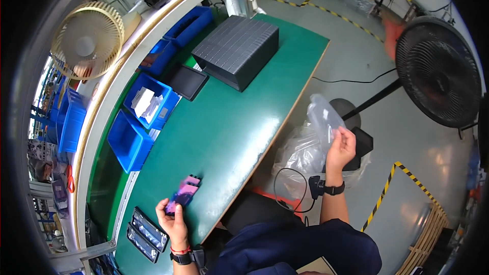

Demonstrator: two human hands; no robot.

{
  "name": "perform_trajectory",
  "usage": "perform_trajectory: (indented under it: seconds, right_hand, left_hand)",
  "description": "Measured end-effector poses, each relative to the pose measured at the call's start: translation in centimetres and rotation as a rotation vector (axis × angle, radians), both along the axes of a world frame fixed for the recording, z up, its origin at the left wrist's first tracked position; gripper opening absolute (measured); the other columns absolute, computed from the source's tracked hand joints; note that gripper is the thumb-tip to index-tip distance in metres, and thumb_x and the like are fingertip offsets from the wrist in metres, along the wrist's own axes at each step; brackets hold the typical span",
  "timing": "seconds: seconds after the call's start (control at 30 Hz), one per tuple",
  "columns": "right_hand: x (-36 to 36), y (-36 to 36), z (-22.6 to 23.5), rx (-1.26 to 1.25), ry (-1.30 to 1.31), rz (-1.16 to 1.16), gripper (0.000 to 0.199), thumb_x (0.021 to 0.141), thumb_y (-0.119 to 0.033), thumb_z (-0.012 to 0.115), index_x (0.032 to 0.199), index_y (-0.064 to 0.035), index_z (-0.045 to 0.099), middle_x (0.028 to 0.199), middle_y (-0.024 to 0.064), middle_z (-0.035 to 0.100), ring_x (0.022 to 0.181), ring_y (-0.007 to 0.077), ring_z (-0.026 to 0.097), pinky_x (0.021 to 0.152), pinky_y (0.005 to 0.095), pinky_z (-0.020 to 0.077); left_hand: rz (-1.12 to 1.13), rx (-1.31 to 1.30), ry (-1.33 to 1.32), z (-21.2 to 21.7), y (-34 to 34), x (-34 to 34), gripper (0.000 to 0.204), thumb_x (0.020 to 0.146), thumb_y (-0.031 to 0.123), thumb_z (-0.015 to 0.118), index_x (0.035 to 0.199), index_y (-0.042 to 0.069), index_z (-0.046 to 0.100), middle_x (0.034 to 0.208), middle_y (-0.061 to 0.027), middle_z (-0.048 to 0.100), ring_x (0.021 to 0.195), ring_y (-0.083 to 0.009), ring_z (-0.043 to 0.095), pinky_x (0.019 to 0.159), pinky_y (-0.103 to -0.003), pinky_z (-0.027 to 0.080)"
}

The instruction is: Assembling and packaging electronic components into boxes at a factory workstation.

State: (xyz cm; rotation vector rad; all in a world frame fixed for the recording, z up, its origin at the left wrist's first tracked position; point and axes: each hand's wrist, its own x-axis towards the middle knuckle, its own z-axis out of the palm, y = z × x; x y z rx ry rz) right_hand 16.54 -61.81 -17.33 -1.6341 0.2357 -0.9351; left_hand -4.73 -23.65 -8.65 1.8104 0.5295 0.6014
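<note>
My left hand [173, 222] is over the green table near its front edge. Its thumb and fingers close on a small pink and purple item [184, 193] with dark parts, whose exact kind I cannot make out. Just left of that hand lies an open black case [147, 228] in two halves, with shiny contents. Out past the table's edge, on the right, my right hand [340, 150] pinches a clear plastic bag [324, 117]. The bag hangs above a heap of clear plastic film [301, 148] at floor level.
On the green table [219, 137] stand a stack of dark grey trays [237, 48] and a flat black tray [186, 82]. Blue bins [129, 140] line its left side; one holds white papers [146, 103]. A black standing fan [438, 74] is at right, a beige fan [87, 40] at left.
</note>
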Motion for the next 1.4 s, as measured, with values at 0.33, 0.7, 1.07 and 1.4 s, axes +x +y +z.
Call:
perform_trajectory:
  seconds: [0.33, 0.7, 1.07, 1.4]
  right_hand:
    - [-2.9, 16.0, 9.2, 0.555, 0.166, 1.102, 0.012, 0.085, 0.003, 0.056, 0.097, 0.0026, 0.057, 0.086, 0.0076, 0.062, 0.072, 0.0146, 0.063, 0.065, 0.0242, 0.0520]
    - [-9.4, 20.5, 14.3, -0.355, -0.038, 1.401, 0.068, 0.066, -0.012, 0.077, 0.126, -0.0056, 0.045, 0.120, 0.0137, 0.049, 0.108, 0.0244, 0.050, 0.086, 0.0347, 0.0418]
    - [-8.9, 19.9, 10.0, -0.368, 0.119, 1.557, 0.015, 0.079, -0.004, 0.063, 0.094, -0.0005, 0.063, 0.080, 0.0094, 0.066, 0.071, 0.0184, 0.063, 0.063, 0.0296, 0.0499]
    - [1.8, 15.4, 9.8, 0.248, 0.739, 1.335, 0.013, 0.078, 0.006, 0.059, 0.090, 0.0081, 0.059, 0.077, 0.0110, 0.062, 0.062, 0.0173, 0.062, 0.052, 0.0271, 0.0510]
  left_hand:
    - [-0.042, -0.532, -0.268, 4.8, -1.6, -3.2, 0.037, 0.083, -0.003, 0.059, 0.115, 0.006, 0.043, 0.100, -0.0086, 0.055, 0.080, -0.0175, 0.059, 0.057, -0.027, 0.055]
    - [-0.157, -0.003, -0.121, 4.7, -1.6, -4.2, 0.021, 0.083, -0.002, 0.058, 0.103, 0.002, 0.052, 0.091, -0.0089, 0.057, 0.070, -0.0163, 0.058, 0.062, -0.026, 0.048]
    - [-0.334, 0.305, -0.021, 2.5, -1.5, -1.6, 0.034, 0.078, 0.005, 0.064, 0.110, 0.001, 0.053, 0.101, -0.0138, 0.056, 0.093, -0.0268, 0.056, 0.080, -0.033, 0.045]
    - [-0.296, 0.584, 0.333, 5.1, 4.5, 6.0, 0.098, 0.062, 0.015, 0.081, 0.141, 0.008, 0.024, 0.140, -0.0269, 0.024, 0.132, -0.0394, 0.025, 0.108, -0.044, 0.025]
